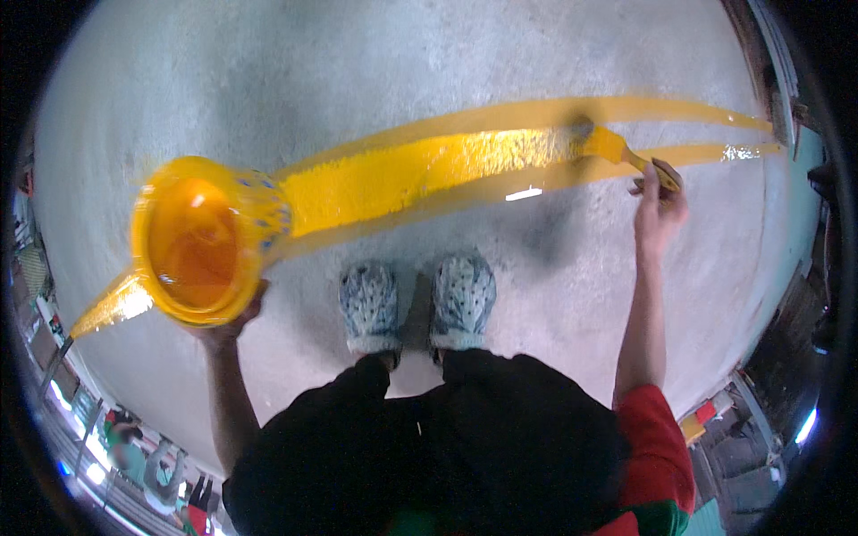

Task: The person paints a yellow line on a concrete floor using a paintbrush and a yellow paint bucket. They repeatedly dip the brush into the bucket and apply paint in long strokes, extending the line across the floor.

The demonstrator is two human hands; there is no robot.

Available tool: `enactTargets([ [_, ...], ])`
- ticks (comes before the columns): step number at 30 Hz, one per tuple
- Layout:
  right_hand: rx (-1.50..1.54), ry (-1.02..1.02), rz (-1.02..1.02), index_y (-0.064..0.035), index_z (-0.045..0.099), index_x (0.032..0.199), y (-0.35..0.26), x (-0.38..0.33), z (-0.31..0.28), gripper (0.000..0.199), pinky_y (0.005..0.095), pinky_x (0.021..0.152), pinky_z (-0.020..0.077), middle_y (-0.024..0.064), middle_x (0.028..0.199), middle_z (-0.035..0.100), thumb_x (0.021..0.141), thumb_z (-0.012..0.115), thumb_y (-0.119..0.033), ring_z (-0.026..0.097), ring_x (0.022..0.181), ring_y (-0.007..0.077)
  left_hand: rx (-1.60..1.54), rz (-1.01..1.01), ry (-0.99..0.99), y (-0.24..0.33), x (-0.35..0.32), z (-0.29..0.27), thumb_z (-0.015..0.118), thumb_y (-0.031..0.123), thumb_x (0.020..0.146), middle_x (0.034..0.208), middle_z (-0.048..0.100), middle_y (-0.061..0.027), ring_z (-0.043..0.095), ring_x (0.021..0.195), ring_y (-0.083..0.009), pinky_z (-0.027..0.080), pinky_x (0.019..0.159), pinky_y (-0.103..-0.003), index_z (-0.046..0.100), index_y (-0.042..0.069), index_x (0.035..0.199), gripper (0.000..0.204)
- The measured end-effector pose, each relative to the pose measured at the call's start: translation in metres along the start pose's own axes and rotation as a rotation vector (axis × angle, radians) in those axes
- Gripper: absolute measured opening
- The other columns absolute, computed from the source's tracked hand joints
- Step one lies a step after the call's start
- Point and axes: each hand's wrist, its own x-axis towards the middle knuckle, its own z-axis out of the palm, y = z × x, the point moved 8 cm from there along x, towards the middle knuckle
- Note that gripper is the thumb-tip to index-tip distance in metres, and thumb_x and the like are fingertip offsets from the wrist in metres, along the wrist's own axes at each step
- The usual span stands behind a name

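My left hand (234,327) is closed on a yellow paint bucket (255,210), gripping it from below and behind, so most of its fingers are hidden. Orange-yellow paint (192,259) shows inside the tilted-looking mouth, and blue marks dot the outer wall. In my right hand (661,205) is a paintbrush (636,163), pinched by its handle. Its yellow-coated bristles are over the right end of a wet, glossy yellow stripe (384,183) on the floor; whether they touch it I cannot tell. Two duller tape-like bands (661,109) border the stripe.
Grey concrete floor (429,54) spreads around the stripe. My feet in patterned clogs (371,304) stand just on the near side of it. A wall edge (782,80) runs along the right. At the lower left are metal bars and another person (125,447).
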Motion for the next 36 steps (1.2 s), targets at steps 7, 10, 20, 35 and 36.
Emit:
enactTargets([
  [7, 0.714, -0.02, 0.221, 0.0061, 0.058, 0.111, -0.102, -0.045, 0.011, 0.028, 0.0259, 0.05, 0.0471, 0.0141, 0.083, 0.061, 0.087, 0.063, -0.007, 0.056, 0.055, 0.0163, -0.192, 0.29, -0.316, 0.048, 0.02, 0.127, 0.097, 0.035, 0.045, 0.14, 0.041, -0.0177, 0.042, 0.128, -0.0355, 0.034, 0.107, -0.048, 0.028, 0.007, 0.143, 0.123],
  [10, 0.646, -0.369, -0.025, 0.0025, 0.06, 0.108, -0.181, -0.077, 0.041, 0.028, 0.029, 0.05, 0.0488, 0.0132, 0.081, 0.064, 0.084, 0.067, -0.009, 0.06, 0.057, 0.0193, -0.228, 0.446, -0.415, 0.079, 0.027, 0.153, 0.096, 0.029, 0.047, 0.138, 0.042, -0.0192, 0.041, 0.129, -0.0373, 0.034, 0.107, -0.048, 0.032, 0.006, 0.141, 0.116],
  [20, 0.385, -0.517, 0.299, 0.0004, 0.065, 0.099, -0.115, -0.113, 0.123, 0.015, 0.0249, 0.051, 0.0461, 0.0063, 0.08, 0.066, 0.086, 0.067, -0.006, 0.06, 0.063, 0.0123, -0.161, 0.493, -0.519, 0.098, 0.017, 0.177, 0.093, 0.015, 0.046, 0.139, 0.041, -0.0158, 0.039, 0.13, -0.0387, 0.033, 0.109, -0.05, 0.031, 0.006, 0.141, 0.114],
  [35, -0.12, -0.053, -0.059, 0.0016, 0.065, 0.101, -0.04, -0.047, 0.055, 0.016, 0.03, 0.056, 0.0511, 0.01, 0.079, 0.067, 0.088, 0.066, -0.007, 0.065, 0.065, 0.0175, -0.118, 0.321, -0.277, 0.048, 0.014, 0.138, 0.095, 0.026, 0.05, 0.134, 0.047, -0.0164, 0.046, 0.124, -0.0347, 0.037, 0.103, -0.047, 0.032, 0.008, 0.138, 0.111],
  [36, -0.289, -0.005, -0.198, 0.0004, 0.065, 0.101, -0.052, -0.046, 0.051, 0.016, 0.0311, 0.057, 0.0519, 0.0111, 0.08, 0.067, 0.087, 0.066, -0.006, 0.066, 0.066, 0.0195, -0.104, 0.26, -0.249, 0.043, 0.012, 0.132, 0.096, 0.028, 0.049, 0.132, 0.047, -0.0143, 0.046, 0.125, -0.0305, 0.037, 0.104, -0.045, 0.029, 0.008, 0.14, 0.114],
])
